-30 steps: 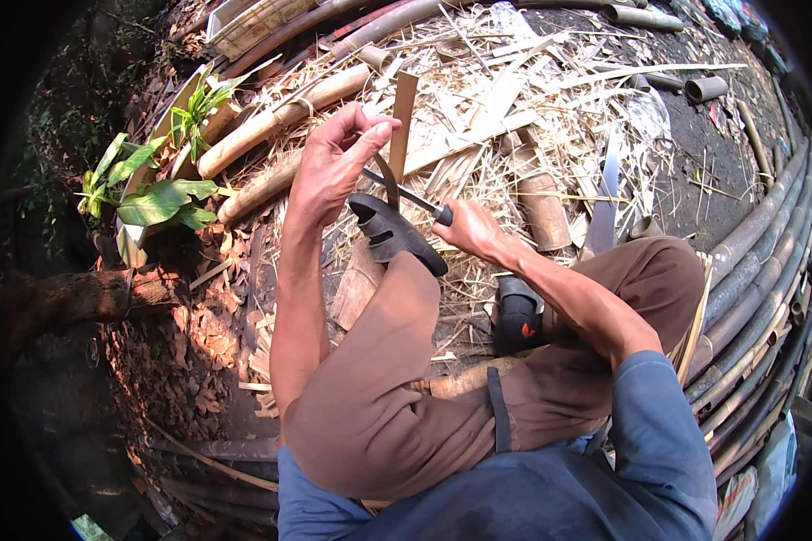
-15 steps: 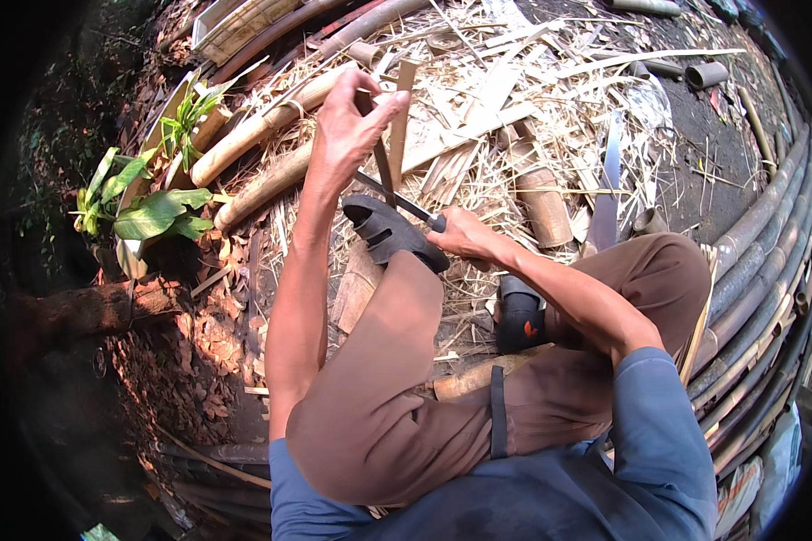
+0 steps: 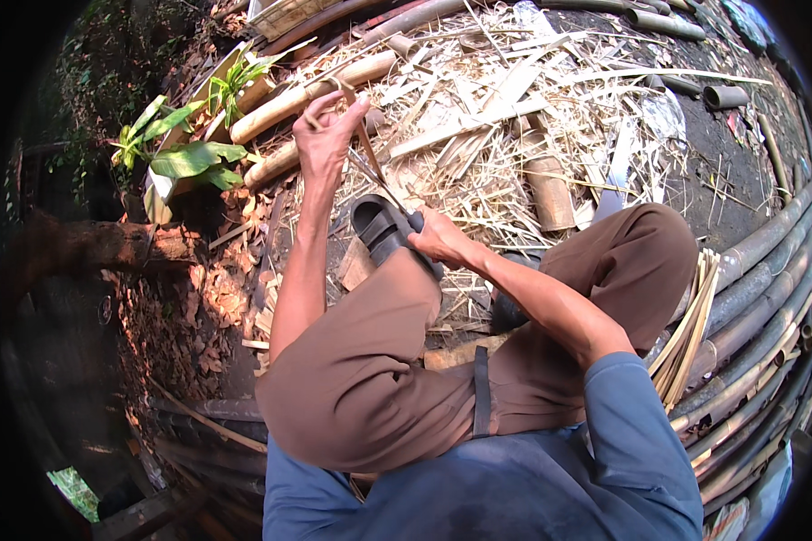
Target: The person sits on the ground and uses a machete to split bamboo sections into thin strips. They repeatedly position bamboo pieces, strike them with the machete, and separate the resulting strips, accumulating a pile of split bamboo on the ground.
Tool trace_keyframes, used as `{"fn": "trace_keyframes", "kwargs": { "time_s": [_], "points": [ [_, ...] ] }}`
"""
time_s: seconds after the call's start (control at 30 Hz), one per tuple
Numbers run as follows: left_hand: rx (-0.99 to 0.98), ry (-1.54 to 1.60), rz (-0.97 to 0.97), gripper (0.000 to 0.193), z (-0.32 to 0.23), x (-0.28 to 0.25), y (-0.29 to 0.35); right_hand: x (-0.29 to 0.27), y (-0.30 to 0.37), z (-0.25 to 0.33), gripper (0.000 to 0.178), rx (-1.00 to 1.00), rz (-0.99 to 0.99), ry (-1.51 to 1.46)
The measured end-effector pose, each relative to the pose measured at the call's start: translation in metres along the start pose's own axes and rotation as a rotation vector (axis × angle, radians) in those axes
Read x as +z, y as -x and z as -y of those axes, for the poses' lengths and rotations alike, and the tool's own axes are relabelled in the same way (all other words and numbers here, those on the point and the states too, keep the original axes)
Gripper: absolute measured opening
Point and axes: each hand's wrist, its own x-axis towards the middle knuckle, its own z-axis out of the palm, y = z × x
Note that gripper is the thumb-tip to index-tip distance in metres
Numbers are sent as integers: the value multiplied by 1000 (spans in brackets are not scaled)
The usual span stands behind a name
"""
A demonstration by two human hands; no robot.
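Note:
My left hand (image 3: 325, 140) is raised at the upper left, fingers closed round the upper part of a thin bamboo strip (image 3: 366, 142). The strip slants down toward my sandalled foot, and its top curls by my fingers. Low beside the black sandal (image 3: 379, 230), my right hand (image 3: 444, 239) grips the dark handle of a knife (image 3: 415, 219). Its narrow blade points up and left and meets or crosses the strip; I cannot tell whether it cuts in. The strip's lower end is hard to make out near the sandal.
Bamboo shavings and split pieces (image 3: 478, 135) litter the ground ahead. A saw blade (image 3: 615, 171) lies beside a short bamboo section (image 3: 549, 194). Long bamboo poles (image 3: 758, 261) are stacked at the right, with thin strips (image 3: 690, 338) by my knee. A leafy plant (image 3: 194, 160) stands left.
The strip, upright before, now leans with its top toward the left. My left hand has turned and lowered slightly; my right hand with the knife has drawn a little nearer the sandal.

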Motion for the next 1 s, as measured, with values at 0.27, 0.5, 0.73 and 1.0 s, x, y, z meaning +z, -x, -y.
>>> {"fn": "trace_keyframes", "kwargs": {
  "time_s": [0.27, 0.5, 0.73, 1.0],
  "points": [
    [5, -45, 16, 32, 10, 19, -4, 0, -11, -15, 36, -40, -48, 302],
    [36, -4, -101, 33, 8, 14, 9, -4, 3, -1, 24, -71, -61, 453],
    [78, 27, -120, 33, 12, 27, 5, -5, -7, -24, 29, 17, -32, 322],
    [231, -78, -174, 22, 8, 61, 2, -46, -22, -63, 21, -391, -244, 733]
  ]
}}
